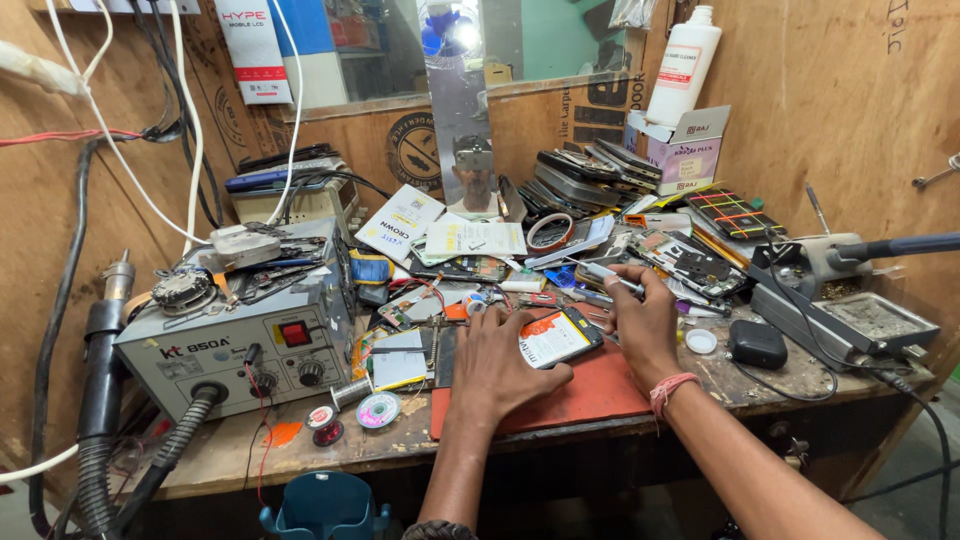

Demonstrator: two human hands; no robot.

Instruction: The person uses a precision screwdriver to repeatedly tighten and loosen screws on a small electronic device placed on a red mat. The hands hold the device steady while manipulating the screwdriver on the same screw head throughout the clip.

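A cramped plywood booth holds a cluttered wooden bench, with a mirror propped against the back wall. A red mat lies at the front edge of the bench. On the mat rests a phone, screen up, showing white and orange, lying at an angle.

The left hand lies flat on the mat, fingers spread and open; its thumb touches the phone's near edge and its fingers reach over the phone's left end. It grips nothing. The right hand is just right of the phone, fingers curled closed around a thin metal tool whose tip points up and left, over the clutter behind the phone. A pink band circles the right wrist.

To the left stands a grey rework station with a red switch and knobs, a black hose running from its front. Two solder spools lie before it on the bench. Behind the hands are circuit boards, tape rolls and paper slips. A stack of phones leans at the back, beside a small box and a white bottle. To the right sit a black puck-like device, a white cap and a soldering stand.
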